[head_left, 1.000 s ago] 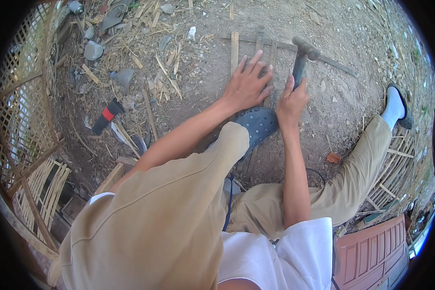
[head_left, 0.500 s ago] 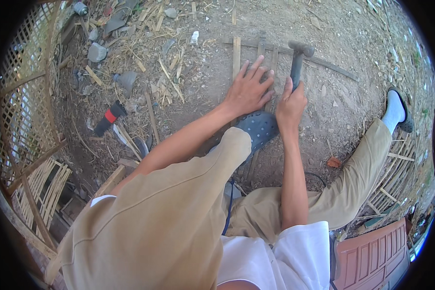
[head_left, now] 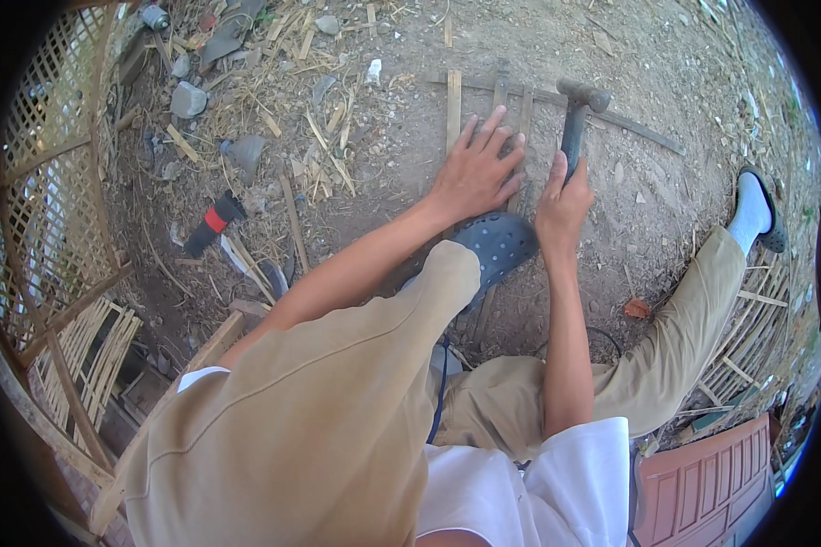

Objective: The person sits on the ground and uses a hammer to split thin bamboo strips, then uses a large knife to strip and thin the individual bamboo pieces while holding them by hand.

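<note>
Gripping an upright hammer [head_left: 576, 123] in the right hand [head_left: 561, 205], head up, left hand [head_left: 474, 173] flat, fingers spread, on bamboo slats [head_left: 453, 105].

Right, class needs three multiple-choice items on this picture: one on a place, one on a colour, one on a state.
1. Where does the left hand lie?
A. flat on the bamboo strips
B. on the knee
C. on the lattice panel

2. What colour is the band on the tool lying on the ground?
A. blue
B. red
C. yellow

3. How is the hammer?
A. lying loose on the soil
B. stuck in a log
C. gripped by the right hand, head up

Key: 1 A, fingers spread over the strips; 2 B, a red band on a dark handle; 3 C, the hand closes round its handle.
</note>
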### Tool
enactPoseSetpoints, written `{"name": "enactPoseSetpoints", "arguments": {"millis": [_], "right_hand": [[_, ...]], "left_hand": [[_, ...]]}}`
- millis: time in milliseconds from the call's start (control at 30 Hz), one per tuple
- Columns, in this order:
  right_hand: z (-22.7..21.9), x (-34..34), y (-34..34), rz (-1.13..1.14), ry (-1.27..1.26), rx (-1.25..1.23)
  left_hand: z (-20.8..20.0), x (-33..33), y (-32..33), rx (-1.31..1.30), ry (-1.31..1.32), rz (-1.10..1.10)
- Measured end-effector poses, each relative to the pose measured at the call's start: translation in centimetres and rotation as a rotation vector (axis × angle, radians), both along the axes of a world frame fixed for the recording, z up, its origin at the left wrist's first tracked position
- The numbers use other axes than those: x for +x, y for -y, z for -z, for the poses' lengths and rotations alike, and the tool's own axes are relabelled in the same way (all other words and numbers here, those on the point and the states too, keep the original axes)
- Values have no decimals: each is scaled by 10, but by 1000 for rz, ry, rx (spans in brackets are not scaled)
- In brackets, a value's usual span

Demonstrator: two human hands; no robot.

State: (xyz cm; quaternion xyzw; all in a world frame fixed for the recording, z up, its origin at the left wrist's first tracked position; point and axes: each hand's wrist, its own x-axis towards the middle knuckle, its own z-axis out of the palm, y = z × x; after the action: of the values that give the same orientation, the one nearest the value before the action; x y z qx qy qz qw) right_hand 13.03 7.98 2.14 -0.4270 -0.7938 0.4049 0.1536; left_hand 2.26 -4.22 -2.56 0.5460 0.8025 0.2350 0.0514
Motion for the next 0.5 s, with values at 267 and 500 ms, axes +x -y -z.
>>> {"name": "enactPoseSetpoints", "arguments": {"millis": [267,500], "right_hand": [[7,22,0,-55,197,-101],[1,18,-5,-134,252,-89]], "left_hand": [[1,1,-3,-20,-9,-1],[1,0,0,-15,0,-9]]}}
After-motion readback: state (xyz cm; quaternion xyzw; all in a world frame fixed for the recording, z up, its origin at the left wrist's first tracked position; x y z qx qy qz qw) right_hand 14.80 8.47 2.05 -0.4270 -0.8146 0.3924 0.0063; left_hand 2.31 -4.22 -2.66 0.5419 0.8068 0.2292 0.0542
